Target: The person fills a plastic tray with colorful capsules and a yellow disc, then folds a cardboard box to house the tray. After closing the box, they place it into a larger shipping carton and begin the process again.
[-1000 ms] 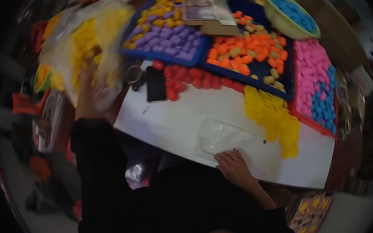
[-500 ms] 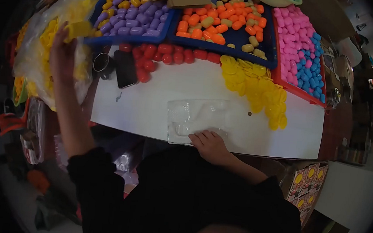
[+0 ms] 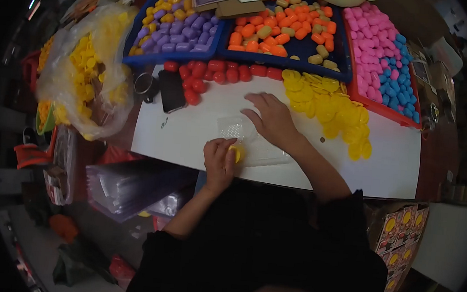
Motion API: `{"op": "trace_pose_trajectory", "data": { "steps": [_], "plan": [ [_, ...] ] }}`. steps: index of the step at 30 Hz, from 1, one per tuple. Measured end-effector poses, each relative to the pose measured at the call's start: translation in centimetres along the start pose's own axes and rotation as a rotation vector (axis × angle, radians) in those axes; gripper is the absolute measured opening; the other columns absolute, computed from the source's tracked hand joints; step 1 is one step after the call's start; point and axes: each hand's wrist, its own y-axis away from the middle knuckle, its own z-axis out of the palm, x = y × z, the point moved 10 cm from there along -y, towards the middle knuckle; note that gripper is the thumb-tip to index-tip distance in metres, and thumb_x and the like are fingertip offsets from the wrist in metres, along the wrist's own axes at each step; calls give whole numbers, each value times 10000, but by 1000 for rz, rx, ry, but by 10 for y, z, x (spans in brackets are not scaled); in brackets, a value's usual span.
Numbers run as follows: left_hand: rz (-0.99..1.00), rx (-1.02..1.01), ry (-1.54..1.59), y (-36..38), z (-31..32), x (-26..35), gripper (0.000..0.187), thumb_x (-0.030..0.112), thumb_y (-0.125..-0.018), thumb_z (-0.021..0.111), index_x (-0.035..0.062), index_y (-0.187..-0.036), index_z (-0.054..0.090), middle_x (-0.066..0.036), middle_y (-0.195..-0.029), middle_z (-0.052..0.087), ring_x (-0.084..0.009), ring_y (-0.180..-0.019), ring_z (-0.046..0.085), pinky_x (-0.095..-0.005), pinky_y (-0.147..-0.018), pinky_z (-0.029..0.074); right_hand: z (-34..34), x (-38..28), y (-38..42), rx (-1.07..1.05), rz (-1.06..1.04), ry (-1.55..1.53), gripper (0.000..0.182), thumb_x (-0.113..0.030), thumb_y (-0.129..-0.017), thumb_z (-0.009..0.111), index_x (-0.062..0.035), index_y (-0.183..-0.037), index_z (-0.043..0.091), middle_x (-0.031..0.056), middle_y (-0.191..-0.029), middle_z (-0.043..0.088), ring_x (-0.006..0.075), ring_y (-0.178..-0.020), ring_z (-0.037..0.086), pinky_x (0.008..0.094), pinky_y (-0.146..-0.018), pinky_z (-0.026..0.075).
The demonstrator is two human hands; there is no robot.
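Observation:
A clear plastic tray (image 3: 263,155) lies near the front edge of the white table. My left hand (image 3: 219,164) is over its left side, fingers closed on a yellow piece (image 3: 237,153). Above the tray's upper part is my right hand (image 3: 270,117), its fingers spread and nothing seen in them. Red capsules (image 3: 216,71) lie in a band along the back of the white surface, with flat yellow discs (image 3: 330,107) heaped to their right.
A plastic bag of yellow pieces (image 3: 88,74) stands at left, beside a dark cup (image 3: 146,87) and a phone (image 3: 172,92). Blue trays (image 3: 196,56) of capsules line the back. A red tray (image 3: 384,107) holds pink and blue capsules. A small brown disc (image 3: 322,139) lies at right.
My left hand has come from the bag down to the tray with the yellow piece. My right hand has left the tray's front edge and moved up. The view has shifted slightly.

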Motion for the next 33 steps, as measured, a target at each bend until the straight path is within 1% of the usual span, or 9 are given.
{"op": "trace_pose_trajectory", "data": {
  "steps": [4,8,11,15,19,23,25,26,33],
  "plan": [
    [77,26,11,-3,2,6,213,66,-838,505,36,-1027,598,-134,-940,523,-279,-915,489,-345,-828,394,91,43,-64,-288,-76,422,289,-146,-808,561,-60,-1074,487,173,-1129,473,337,-932,555,402,-747,487],
    [82,-46,18,-15,6,-1,214,90,-860,476,25,-1025,597,-136,-943,532,-281,-905,511,-340,-811,414,116,52,-78,-376,-65,397,236,-146,-802,555,-55,-1012,497,214,-1089,466,336,-855,578,407,-690,498],
    [124,-77,84,-32,7,-6,207,111,-864,471,15,-997,598,-140,-914,548,-280,-859,542,-337,-778,436,52,34,-74,-238,-8,171,188,-190,-801,572,-45,-914,535,173,-1009,494,310,-821,584,388,-654,496],
    [131,-149,204,-59,19,-12,177,108,-852,472,2,-928,592,-139,-875,559,-274,-828,547,-337,-770,434,-103,67,-54,224,29,268,266,-276,-804,598,-54,-662,561,106,-743,513,274,-737,564,401,-602,450],
    [113,-191,227,-67,25,-18,189,145,-847,482,-4,-897,587,-137,-855,561,-272,-814,538,-344,-764,430,-228,224,-17,330,565,402,225,-246,-764,658,-44,-843,599,118,-844,570,297,-774,572,377,-648,466],
    [121,-192,228,-73,30,-11,228,193,-857,480,-8,-884,583,-138,-844,559,-277,-811,533,-352,-761,429,-248,305,-26,400,394,613,293,-155,-736,655,-66,-998,560,142,-951,555,316,-774,586,383,-668,483],
    [96,-192,217,-73,31,-14,257,222,-868,473,-13,-871,577,-142,-840,557,-280,-819,533,-356,-762,429,-206,345,-46,22,445,759,329,-103,-740,598,-91,-1060,522,169,-1028,524,344,-782,587,416,-660,489],
    [98,-208,211,-72,32,-15,257,222,-868,473,-13,-871,577,-142,-840,557,-280,-819,533,-356,-762,429,-201,358,-50,26,461,752,329,-103,-740,598,-91,-1060,522,169,-1028,524,344,-782,587,416,-660,489],
    [75,-229,160,-73,30,-21,280,245,-883,468,-15,-861,572,-150,-846,554,-290,-835,541,-365,-760,434,-248,338,-26,17,533,768,232,-225,-798,538,-90,-984,568,157,-939,563,328,-776,599,457,-635,477]
  ]
}}
